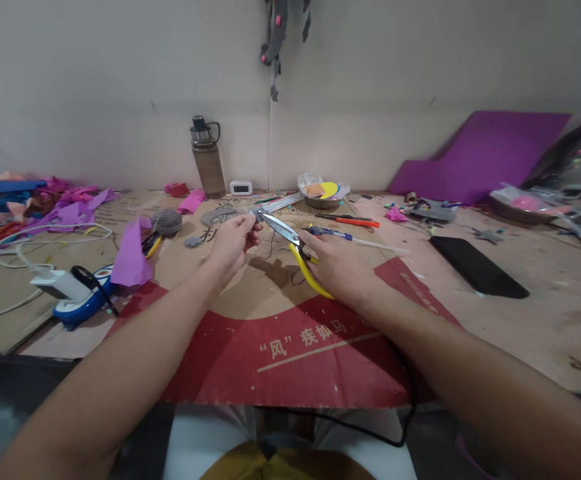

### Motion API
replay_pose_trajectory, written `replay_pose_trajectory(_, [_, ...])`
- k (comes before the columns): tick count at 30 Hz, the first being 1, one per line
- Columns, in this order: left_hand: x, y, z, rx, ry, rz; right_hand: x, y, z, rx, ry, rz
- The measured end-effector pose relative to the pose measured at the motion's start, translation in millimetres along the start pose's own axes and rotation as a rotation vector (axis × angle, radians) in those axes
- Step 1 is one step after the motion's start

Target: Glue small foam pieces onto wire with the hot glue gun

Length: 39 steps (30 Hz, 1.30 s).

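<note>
- The left hand (234, 240) pinched a small grey piece (259, 215) between its fingertips, seemingly to keep it steady.
- The right hand (339, 265) was closed around yellow-handled scissors (282, 229), whose tips were directed to that piece.
- Below was cardboard (290, 383), perhaps protecting the table (545, 330).

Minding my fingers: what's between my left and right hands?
In the head view, scissor blades lie there, pointing from the right hand toward a small grey piece in the left hand.

Craft workspace, coloured scraps (76, 212), yarn (167, 221), scissors (285, 231)
</note>
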<state>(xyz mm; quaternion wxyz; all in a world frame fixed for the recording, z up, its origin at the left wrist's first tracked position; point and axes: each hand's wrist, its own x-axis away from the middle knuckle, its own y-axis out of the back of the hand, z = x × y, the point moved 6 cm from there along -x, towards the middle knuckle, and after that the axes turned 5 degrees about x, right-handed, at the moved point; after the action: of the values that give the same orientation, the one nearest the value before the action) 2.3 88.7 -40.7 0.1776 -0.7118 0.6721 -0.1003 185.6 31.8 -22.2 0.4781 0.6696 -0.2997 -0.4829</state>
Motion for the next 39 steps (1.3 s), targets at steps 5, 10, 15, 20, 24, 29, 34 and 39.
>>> replay_pose_trajectory(5, [-5,6.6,-4,-0.097,-0.078,-0.011,0,-1,-5,-0.190,-0.078,0.016])
replay_pose_trajectory(10, [-16,32.3,-19,-0.193,-0.161,-0.165,-4,-8,-5,-0.550,-0.045,0.066])
replay_pose_trajectory(15, [-25,45.0,-32,-0.123,-0.183,-0.183,-5,-12,-2,-0.660,-0.033,0.127])
replay_pose_trajectory(20, [-23,44.3,-48,-0.086,-0.195,-0.173,-1,-7,8,-0.571,0.042,0.180])
replay_pose_trajectory(24, [-22,51.5,-64,-0.067,-0.239,-0.232,9,1,21,-0.410,0.094,0.183])
replay_pose_trajectory(29, [-23,49.2,-68,-0.074,-0.207,-0.175,23,11,43,-0.524,0.291,0.258])
replay_pose_trajectory(34, [-13,20.0,-58,-0.145,-0.123,0.065,-9,21,15,-0.817,-0.059,-0.085])
replay_pose_trajectory(39, [3,-7.9,-50,-0.275,-0.095,0.233,-53,3,13,-1.086,-0.157,-0.100])
